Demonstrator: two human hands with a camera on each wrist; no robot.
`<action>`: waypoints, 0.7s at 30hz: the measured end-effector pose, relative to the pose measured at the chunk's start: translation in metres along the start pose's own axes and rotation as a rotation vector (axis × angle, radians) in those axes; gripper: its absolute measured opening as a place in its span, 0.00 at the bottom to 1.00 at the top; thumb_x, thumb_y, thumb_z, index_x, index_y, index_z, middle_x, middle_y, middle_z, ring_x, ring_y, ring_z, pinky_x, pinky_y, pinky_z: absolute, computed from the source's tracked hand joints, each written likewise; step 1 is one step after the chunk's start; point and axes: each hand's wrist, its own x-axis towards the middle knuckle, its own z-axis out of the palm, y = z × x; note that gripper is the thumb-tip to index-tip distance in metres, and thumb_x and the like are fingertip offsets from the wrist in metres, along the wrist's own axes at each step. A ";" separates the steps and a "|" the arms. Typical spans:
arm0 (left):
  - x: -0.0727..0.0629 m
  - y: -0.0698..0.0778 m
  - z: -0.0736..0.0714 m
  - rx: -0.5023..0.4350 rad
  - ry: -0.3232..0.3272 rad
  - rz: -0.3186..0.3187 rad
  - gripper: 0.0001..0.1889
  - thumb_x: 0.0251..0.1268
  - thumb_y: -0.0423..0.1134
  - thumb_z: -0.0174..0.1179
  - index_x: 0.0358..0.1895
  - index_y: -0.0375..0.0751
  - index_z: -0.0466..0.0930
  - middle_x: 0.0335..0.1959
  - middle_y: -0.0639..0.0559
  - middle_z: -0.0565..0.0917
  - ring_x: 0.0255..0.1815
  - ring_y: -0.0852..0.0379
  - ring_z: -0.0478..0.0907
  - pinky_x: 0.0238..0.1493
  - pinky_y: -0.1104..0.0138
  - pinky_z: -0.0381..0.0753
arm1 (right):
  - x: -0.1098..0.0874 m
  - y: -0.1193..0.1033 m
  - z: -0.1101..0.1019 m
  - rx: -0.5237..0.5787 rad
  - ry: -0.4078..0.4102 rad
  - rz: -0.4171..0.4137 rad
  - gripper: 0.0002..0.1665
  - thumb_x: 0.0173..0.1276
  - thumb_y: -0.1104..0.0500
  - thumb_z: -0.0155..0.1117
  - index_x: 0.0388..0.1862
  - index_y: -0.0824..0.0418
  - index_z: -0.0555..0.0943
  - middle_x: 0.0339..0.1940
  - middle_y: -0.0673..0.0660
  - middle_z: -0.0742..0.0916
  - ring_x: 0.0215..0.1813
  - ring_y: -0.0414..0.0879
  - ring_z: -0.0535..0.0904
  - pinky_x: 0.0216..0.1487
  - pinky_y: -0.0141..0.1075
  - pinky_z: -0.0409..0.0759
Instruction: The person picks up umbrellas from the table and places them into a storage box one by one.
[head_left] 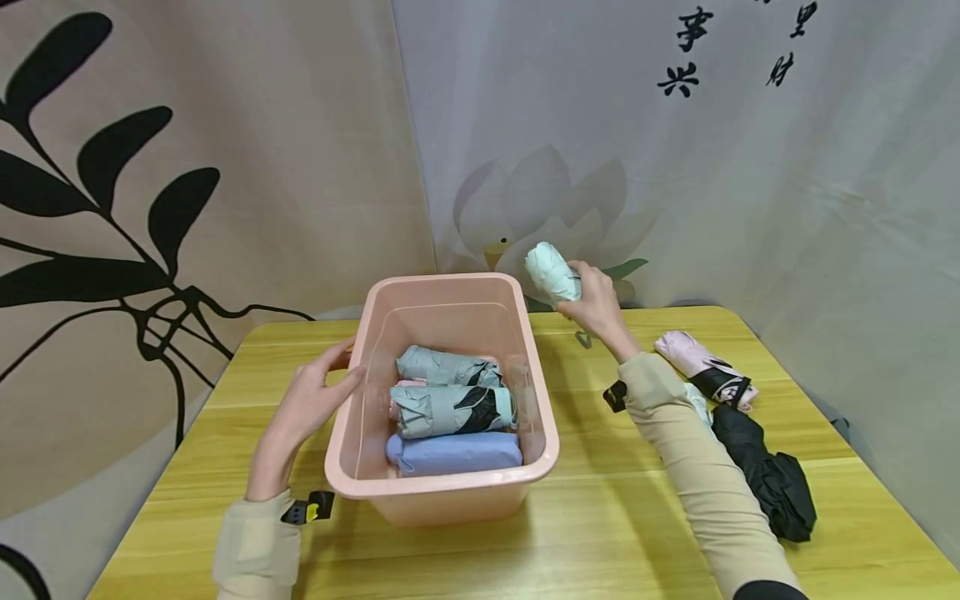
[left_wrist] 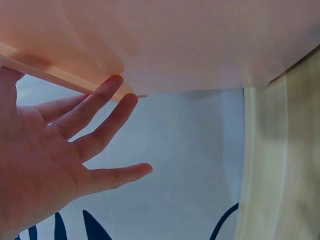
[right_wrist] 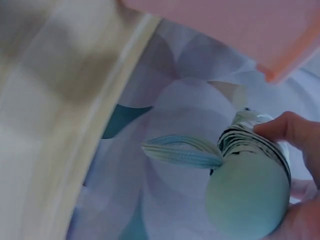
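Observation:
A pink plastic bin point(head_left: 447, 489) stands on the table, with several folded umbrellas lying crosswise inside: a grey-green one point(head_left: 450, 367), another grey-green one with a black pattern point(head_left: 442, 412) and a blue one point(head_left: 457, 454). My left hand point(head_left: 318, 400) holds the bin's left rim, thumb over the edge. In the left wrist view its fingers point(left_wrist: 107, 125) lie spread and fairly straight beneath the rim. Beyond the bin's right side, my right hand point(head_left: 596, 308) grips a mint-green folded umbrella point(head_left: 553, 272) in the air. Its rounded handle point(right_wrist: 247, 195) and loose strap point(right_wrist: 182, 150) show in the right wrist view.
Right of my right forearm lie a pale pink folded umbrella point(head_left: 693, 360) with a black patterned part and a black folded umbrella point(head_left: 765, 475). A pale mint item point(head_left: 699, 402) is partly hidden by the sleeve. A printed curtain point(head_left: 787, 208) hangs behind the wooden table point(head_left: 600, 517).

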 end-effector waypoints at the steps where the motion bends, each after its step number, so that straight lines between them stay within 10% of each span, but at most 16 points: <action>1: 0.000 0.000 0.000 0.001 0.002 0.002 0.30 0.71 0.48 0.50 0.72 0.39 0.59 0.59 0.31 0.76 0.60 0.35 0.74 0.54 0.46 0.78 | 0.000 -0.003 -0.003 0.003 -0.002 -0.009 0.40 0.50 0.64 0.69 0.63 0.70 0.69 0.52 0.72 0.79 0.47 0.63 0.76 0.47 0.54 0.76; 21: 0.000 -0.001 0.001 -0.018 0.006 0.004 0.30 0.71 0.48 0.51 0.71 0.38 0.60 0.59 0.31 0.76 0.60 0.35 0.74 0.54 0.46 0.78 | 0.005 -0.077 -0.045 -0.037 -0.074 -0.189 0.37 0.49 0.67 0.69 0.62 0.67 0.71 0.53 0.68 0.80 0.47 0.58 0.75 0.44 0.49 0.76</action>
